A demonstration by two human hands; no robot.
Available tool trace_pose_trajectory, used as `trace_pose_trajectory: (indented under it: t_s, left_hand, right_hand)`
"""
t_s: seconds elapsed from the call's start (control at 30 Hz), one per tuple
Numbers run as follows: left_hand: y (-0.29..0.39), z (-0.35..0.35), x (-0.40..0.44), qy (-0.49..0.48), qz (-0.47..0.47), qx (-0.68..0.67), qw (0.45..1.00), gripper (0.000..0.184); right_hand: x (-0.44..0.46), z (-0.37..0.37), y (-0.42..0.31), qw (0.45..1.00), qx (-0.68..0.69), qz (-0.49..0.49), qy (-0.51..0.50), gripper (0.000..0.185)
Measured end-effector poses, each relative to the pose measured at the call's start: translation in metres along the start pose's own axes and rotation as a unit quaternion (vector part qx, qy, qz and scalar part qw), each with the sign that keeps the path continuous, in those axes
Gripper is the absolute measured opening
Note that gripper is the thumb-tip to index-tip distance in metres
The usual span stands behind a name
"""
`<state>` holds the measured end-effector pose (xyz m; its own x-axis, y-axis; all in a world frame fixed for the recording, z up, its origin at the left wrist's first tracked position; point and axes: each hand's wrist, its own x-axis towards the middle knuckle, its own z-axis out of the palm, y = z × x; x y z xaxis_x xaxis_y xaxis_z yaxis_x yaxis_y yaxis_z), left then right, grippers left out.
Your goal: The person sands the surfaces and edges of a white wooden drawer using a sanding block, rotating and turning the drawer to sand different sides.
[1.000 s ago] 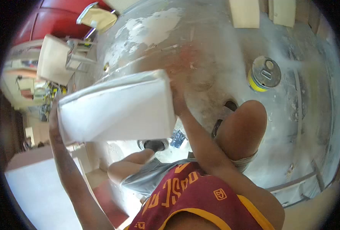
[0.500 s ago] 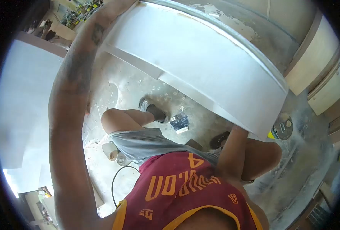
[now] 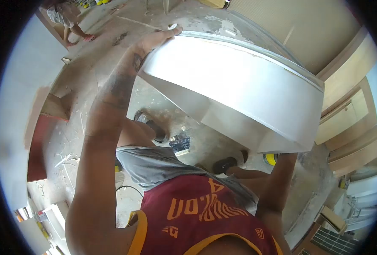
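A white box-like furniture piece [image 3: 231,76] with a greyish strip along its far edge is held up in front of me, tilted. Around its far left corner my left hand [image 3: 161,39] is closed, fingers over the edge. My right forearm goes up behind the near right end of the piece, so my right hand is hidden there and its fingers do not show. Beneath the piece, between my feet, lies a dark, paint-spattered object [image 3: 180,144]. A yellow and dark round object [image 3: 271,159] shows on the floor beside my right arm.
Another person [image 3: 65,19] is bent over at the far left. Pale wooden panels [image 3: 345,119] stand along the right. A large white panel [image 3: 18,106] and a red board [image 3: 39,148] are on the left. A cable [image 3: 129,188] lies near my left hip.
The white piece has tilted, showing more of its underside. My left hand has come into view at its far corner. My view has shifted, and the other person's bent body now shows.
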<state>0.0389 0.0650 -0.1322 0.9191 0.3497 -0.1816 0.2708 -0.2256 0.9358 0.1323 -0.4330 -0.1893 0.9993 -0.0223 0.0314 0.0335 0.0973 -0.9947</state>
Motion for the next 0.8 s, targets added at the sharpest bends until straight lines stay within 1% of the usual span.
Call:
trace_pose_trajectory:
  t_s: [0.07, 0.1, 0.17, 0.2, 0.37, 0.5, 0.57, 0.6, 0.63, 0.7, 0.77, 0.8]
  left_hand:
    - [-0.021, 0.002, 0.004, 0.048, -0.027, -0.004, 0.998, 0.068]
    - [-0.036, 0.003, 0.010, 0.048, -0.027, -0.011, 0.998, 0.068]
    - [-0.057, -0.002, 0.019, 0.025, -0.052, -0.071, 0.996, 0.068]
    - [-0.065, -0.006, 0.026, 0.028, -0.051, -0.075, 0.996, 0.068]
    - [-0.068, -0.017, 0.022, 0.032, -0.078, -0.057, 0.995, 0.070]
    - [-0.095, -0.043, 0.044, 0.062, -0.060, -0.021, 0.996, 0.073]
    - [-0.096, -0.049, 0.046, 0.061, 0.000, 0.076, 0.995, 0.083]
    - [-0.097, -0.040, 0.048, 0.180, 0.052, 0.219, 0.958, 0.090]
    - [-0.081, -0.033, 0.042, 0.208, 0.088, 0.250, 0.941, 0.091]
    - [-0.014, -0.008, 0.013, 0.153, 0.188, 0.165, 0.956, 0.094]
    - [0.048, 0.026, -0.011, 0.073, 0.214, 0.113, 0.968, 0.098]
    - [0.072, 0.043, -0.016, 0.057, 0.211, 0.114, 0.969, 0.100]
  right_hand:
    - [0.002, 0.012, -0.007, 1.000, -0.010, -0.002, -0.006, 0.074]
    - [0.002, 0.015, -0.009, 1.000, -0.016, 0.000, -0.010, 0.074]
    - [0.005, 0.027, -0.012, 1.000, -0.023, 0.003, -0.017, 0.074]
    - [0.007, 0.033, -0.012, 0.999, -0.025, 0.006, -0.022, 0.074]
    - [0.021, 0.063, -0.013, 0.998, -0.033, 0.016, -0.051, 0.074]
    - [0.033, 0.098, -0.018, 0.995, -0.047, 0.016, -0.083, 0.074]
    - [0.039, 0.118, -0.021, 0.993, -0.064, 0.012, -0.103, 0.074]
    - [0.038, 0.121, -0.022, 0.991, -0.074, 0.012, -0.110, 0.074]
    - [0.040, 0.130, -0.024, 0.989, -0.084, 0.009, -0.120, 0.074]
    - [0.042, 0.147, -0.024, 0.983, -0.099, -0.009, -0.152, 0.074]
    - [0.034, 0.153, -0.016, 0.976, -0.127, -0.040, -0.172, 0.069]
    - [0.027, 0.144, -0.007, 0.971, -0.156, -0.045, -0.173, 0.066]
